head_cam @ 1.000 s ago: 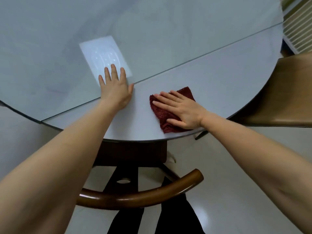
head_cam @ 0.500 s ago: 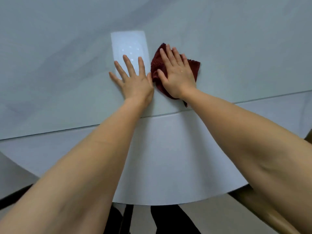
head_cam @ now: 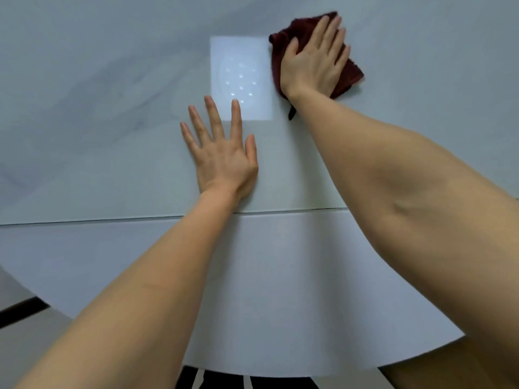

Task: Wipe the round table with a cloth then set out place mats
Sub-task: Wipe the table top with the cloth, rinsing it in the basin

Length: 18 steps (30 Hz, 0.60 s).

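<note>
The right hand (head_cam: pixel 311 63) presses the dark red cloth (head_cam: pixel 348 75) flat on the tabletop (head_cam: pixel 84 136), fingers straight; the left hand (head_cam: pixel 222 155) rests flat, fingers spread.

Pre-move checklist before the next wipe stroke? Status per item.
1. Cloth under the right hand, fingers straight on top of it: ok.
2. Cloth flat on the table: not ok, it is bunched, with a corner trailing near the wrist.
3. Left hand flat on the table, bracing, apart from the cloth: ok.
4. Stroke path free: ok in view; the bright rectangle beside the cloth looks like a lamp reflection, not an object.
5. Far part of the table already wiped: cannot tell, no marks or wetness show.
6. Place mats on hand: cannot tell, none in view.
</note>
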Each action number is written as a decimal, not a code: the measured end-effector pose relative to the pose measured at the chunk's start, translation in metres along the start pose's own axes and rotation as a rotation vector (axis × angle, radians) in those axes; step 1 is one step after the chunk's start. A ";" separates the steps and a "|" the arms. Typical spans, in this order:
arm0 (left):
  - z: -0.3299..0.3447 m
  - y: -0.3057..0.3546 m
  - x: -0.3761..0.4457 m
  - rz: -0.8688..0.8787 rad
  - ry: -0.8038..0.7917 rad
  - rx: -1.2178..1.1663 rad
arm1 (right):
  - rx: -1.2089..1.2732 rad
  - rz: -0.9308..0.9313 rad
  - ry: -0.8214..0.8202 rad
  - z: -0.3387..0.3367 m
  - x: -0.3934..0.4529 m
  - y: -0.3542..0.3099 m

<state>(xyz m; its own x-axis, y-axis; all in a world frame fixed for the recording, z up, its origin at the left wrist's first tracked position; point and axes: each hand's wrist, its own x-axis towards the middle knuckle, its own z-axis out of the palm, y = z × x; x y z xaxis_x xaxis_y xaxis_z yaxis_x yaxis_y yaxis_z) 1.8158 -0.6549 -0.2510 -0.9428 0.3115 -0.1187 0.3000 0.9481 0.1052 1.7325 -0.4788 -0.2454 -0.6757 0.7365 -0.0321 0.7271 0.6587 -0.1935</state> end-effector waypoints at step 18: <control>-0.001 -0.008 -0.110 0.267 -0.173 0.006 | -0.016 -0.052 -0.027 -0.014 -0.287 0.146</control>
<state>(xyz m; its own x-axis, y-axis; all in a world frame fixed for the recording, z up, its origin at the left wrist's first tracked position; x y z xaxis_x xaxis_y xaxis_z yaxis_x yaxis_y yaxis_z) 1.9173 -0.6971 -0.2375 -0.7923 0.5550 -0.2536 0.5346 0.8317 0.1499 2.0338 -0.5917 -0.2503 -0.7154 0.6970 -0.0485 0.6927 0.6985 -0.1799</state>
